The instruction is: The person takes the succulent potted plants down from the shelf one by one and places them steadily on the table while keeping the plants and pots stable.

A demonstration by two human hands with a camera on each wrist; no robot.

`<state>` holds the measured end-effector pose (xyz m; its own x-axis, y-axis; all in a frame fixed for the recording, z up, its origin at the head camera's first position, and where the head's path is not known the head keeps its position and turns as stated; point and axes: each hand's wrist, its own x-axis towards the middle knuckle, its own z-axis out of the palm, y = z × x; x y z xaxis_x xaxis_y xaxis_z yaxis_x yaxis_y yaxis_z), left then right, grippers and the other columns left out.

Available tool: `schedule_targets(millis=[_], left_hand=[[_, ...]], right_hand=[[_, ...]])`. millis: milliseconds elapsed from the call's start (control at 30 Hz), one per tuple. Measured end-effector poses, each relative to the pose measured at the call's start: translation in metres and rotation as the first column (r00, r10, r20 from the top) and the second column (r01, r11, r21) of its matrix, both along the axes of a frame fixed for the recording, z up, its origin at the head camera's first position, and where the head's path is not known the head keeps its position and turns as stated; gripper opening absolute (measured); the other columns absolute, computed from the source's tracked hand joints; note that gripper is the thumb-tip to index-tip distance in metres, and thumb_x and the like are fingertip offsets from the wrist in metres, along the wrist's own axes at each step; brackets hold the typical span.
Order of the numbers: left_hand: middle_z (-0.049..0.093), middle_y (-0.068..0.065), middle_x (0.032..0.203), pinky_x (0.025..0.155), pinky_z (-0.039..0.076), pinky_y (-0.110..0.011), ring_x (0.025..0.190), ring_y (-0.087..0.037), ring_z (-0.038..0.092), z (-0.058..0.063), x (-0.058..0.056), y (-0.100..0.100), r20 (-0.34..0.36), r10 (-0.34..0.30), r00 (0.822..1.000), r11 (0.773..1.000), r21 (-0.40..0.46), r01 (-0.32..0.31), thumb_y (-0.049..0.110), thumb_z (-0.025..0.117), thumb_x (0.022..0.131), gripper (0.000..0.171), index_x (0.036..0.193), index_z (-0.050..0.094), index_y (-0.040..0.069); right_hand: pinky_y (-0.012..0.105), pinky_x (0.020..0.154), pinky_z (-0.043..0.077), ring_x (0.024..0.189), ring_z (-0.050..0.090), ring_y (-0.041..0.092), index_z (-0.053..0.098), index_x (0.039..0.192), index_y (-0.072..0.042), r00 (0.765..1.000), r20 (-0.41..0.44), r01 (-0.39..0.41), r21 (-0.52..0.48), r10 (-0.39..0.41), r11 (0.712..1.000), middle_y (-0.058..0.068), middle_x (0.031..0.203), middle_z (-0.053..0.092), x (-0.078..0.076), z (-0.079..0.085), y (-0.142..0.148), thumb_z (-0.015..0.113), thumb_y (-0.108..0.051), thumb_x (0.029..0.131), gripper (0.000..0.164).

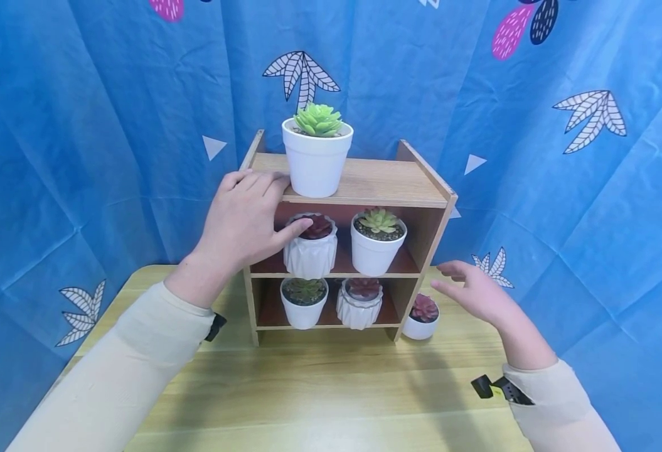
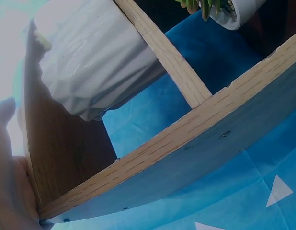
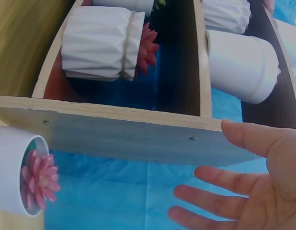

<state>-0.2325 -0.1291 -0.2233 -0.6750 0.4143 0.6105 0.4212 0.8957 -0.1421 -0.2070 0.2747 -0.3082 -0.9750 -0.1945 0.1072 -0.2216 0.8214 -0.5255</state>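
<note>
My left hand (image 1: 246, 220) rests at the upper left corner of a small wooden shelf (image 1: 364, 179), fingers over the top board and thumb stretched out in front. Beside those fingers, a smooth white pot with a bright green succulent (image 1: 317, 154) stands on the top board. Behind the thumb, a ridged white pot with a dark red succulent (image 1: 310, 257) sits on the middle tier. My right hand (image 1: 472, 292) hovers off the shelf's right side, fingers spread and holding nothing. Below it, a white pot with a pink succulent (image 3: 38, 179) stands on the table.
A smooth pot with a pale green succulent (image 1: 377, 248) shares the middle tier. The bottom tier bears a smooth pot with a green succulent (image 1: 304, 311) and a ridged pot with a red one (image 1: 360, 309). Behind the wooden table (image 1: 319, 395) hangs a blue patterned curtain (image 1: 155, 113).
</note>
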Motion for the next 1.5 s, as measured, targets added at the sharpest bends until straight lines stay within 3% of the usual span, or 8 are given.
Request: schedule_targets(millis=[500, 1100, 1500], left_hand=[[0.062, -0.012, 0.129, 0.105, 0.035, -0.051, 0.123, -0.031, 0.054, -0.001, 0.000, -0.002, -0.011, -0.014, 1.000, 1.000, 0.007, 0.014, 0.070, 0.053, 0.089, 0.079, 0.140, 0.054, 0.010], [0.063, -0.012, 0.128, 0.105, 0.035, -0.050, 0.122, -0.030, 0.055, -0.001, -0.002, -0.001, -0.024, -0.022, 0.999, 1.000, 0.005, 0.022, 0.071, 0.052, 0.089, 0.080, 0.140, 0.055, 0.009], [0.063, -0.013, 0.128, 0.104, 0.035, -0.050, 0.122, -0.031, 0.055, -0.001, -0.003, -0.001, -0.038, -0.021, 0.999, 1.000, 0.000, 0.021, 0.070, 0.055, 0.088, 0.079, 0.138, 0.056, 0.008]], right_hand=[[0.064, 0.101, 0.042, 0.130, 0.047, 0.049, 0.048, 0.141, 0.006, 0.999, -0.037, 0.018, -0.005, -0.019, 1.000, 0.029, 0.140, 0.052, 0.005, 0.028, -0.006, 0.058, -0.044, 0.100, 0.066], [0.067, 0.102, 0.039, 0.133, 0.043, 0.048, 0.045, 0.148, -0.004, 0.992, -0.073, 0.102, 0.030, -0.100, 0.994, 0.023, 0.148, 0.047, 0.020, 0.058, -0.014, 0.056, -0.053, 0.098, 0.070], [0.064, 0.097, 0.044, 0.125, 0.050, 0.047, 0.046, 0.147, -0.005, 0.987, -0.123, 0.104, 0.024, -0.101, 0.994, 0.023, 0.145, 0.050, 0.027, 0.073, -0.019, 0.056, -0.052, 0.099, 0.068]])
